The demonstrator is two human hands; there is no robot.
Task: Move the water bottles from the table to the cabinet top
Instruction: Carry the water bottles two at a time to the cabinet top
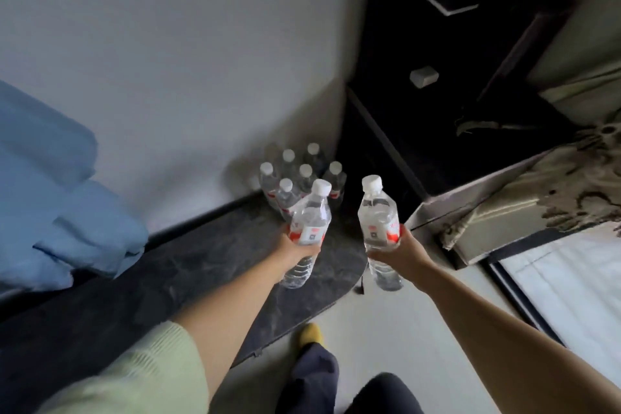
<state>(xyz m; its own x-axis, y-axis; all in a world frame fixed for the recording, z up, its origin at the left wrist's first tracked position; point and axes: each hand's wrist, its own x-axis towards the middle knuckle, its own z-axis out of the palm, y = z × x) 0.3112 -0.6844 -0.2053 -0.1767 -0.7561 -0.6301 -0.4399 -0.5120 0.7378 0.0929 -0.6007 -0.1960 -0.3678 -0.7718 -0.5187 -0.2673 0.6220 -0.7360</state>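
Each of my hands holds a clear water bottle with a white cap and a red-and-white label. My left hand [295, 250] grips one bottle [311, 215] around its middle, tilted slightly right, above the dark marble table [201, 265]. My right hand [400, 250] grips the other bottle [378, 215] upright, just past the table's rounded end. Behind them, several more bottles [295, 178] stand clustered on the table's far corner against the wall. A dark cabinet [437, 77] rises to the right of that cluster.
Blue folded bedding [60, 198] lies at the left beside the table. A worn beige ledge [504, 208] juts out at the right, with a white quilted surface [578, 286] below it. My legs and a yellow slipper [311, 334] are on the pale floor.
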